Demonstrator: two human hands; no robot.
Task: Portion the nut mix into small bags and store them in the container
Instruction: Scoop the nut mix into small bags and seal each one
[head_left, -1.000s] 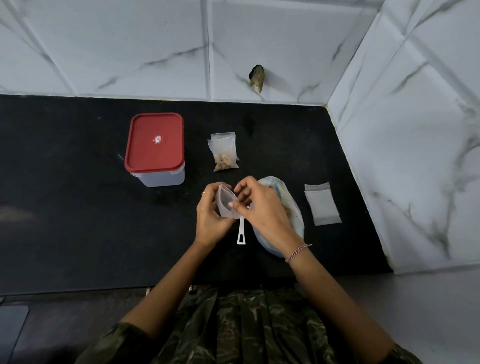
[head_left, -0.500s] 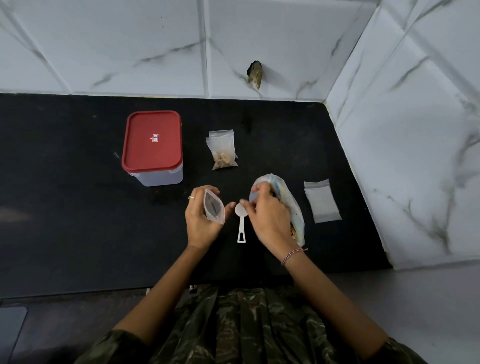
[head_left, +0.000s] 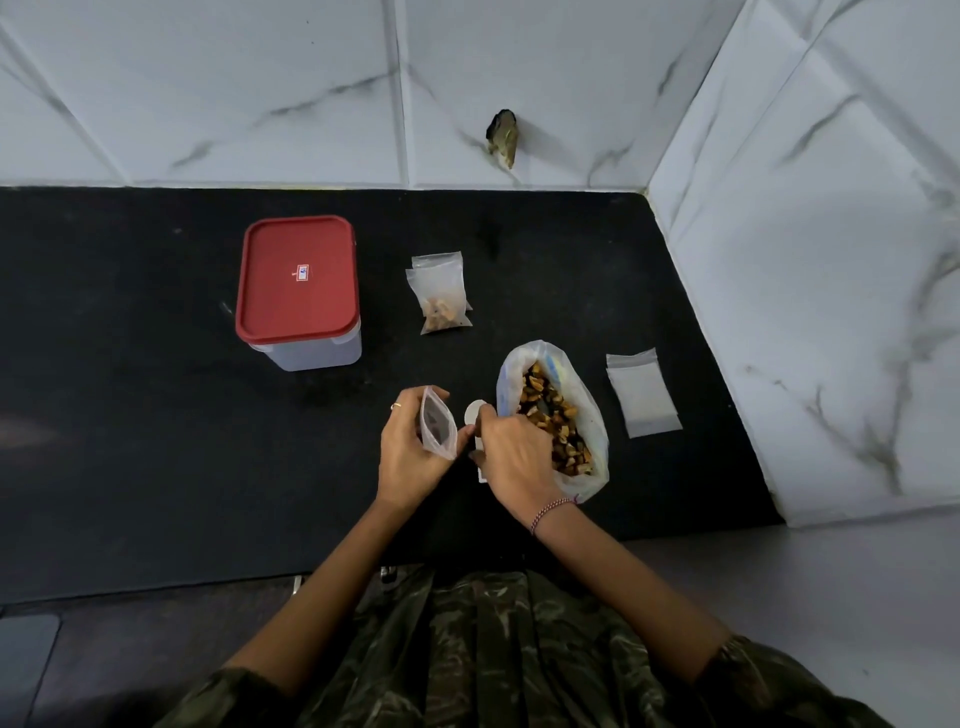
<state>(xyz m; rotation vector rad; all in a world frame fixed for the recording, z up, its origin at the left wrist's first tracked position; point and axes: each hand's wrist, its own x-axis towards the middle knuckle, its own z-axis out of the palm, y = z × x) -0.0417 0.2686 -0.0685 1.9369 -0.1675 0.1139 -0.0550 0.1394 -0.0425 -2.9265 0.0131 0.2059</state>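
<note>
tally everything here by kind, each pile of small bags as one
red-lidded container: 1
big nut mix bag: 1
white scoop: 1
small bag piles: 2, filled pile, empty pile
small bag in left hand: 1
total: 6

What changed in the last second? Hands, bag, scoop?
The right hand let go of the small bag, went to the mouth of the nut bag, and now pinches the scoop by its handle. The left hand now holds the small bag alone, with its mouth open. The scoop is still on the counter. The container, filled bag and empty bags are unchanged.
</note>
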